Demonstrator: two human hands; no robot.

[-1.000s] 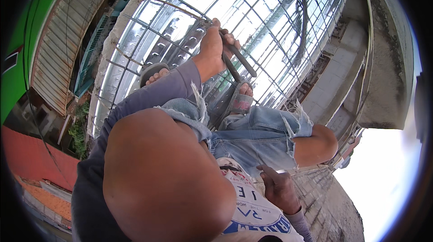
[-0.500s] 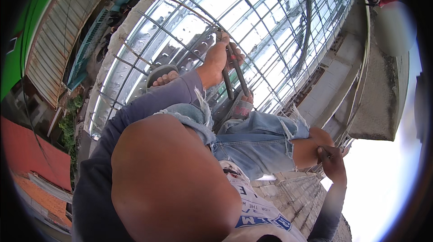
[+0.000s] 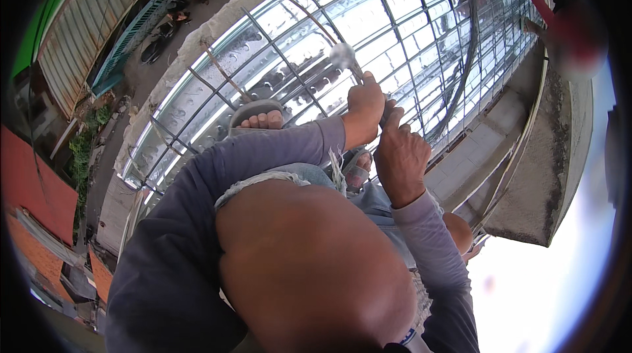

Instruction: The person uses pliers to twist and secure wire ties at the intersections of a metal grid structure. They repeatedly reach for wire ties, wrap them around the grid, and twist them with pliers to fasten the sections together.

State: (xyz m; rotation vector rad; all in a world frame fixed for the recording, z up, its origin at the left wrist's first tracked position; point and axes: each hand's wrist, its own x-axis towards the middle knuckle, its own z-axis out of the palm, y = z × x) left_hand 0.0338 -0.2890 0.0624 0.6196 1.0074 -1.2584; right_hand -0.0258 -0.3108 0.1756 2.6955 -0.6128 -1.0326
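My left hand [image 3: 364, 110] is closed round a pair of dark pincers [image 3: 357, 74], whose head points up toward the steel mesh [image 3: 403, 42]. My right hand [image 3: 403, 159] sits just below and to the right, its fingers curled over the handles. Most of the handles is hidden by both hands. Thin dark bars of the mesh cross over shiny, dimpled metal decking [image 3: 296, 43]. A bent rusty bar [image 3: 306, 10] reaches toward the pincers' head. A pale round blur covers part of that spot.
My sandalled left foot [image 3: 260, 116] stands among the bars, the other [image 3: 359, 168] behind my wrists. A black cable [image 3: 469, 43] lies across the mesh. A concrete edge [image 3: 158, 89] drops to a street at left. Another person in red [image 3: 559, 27] is at far right.
My right hand has come up from beside my knee to the pincers' handles. The pincers and my left hand now appear farther right and lower, as the view has shifted.
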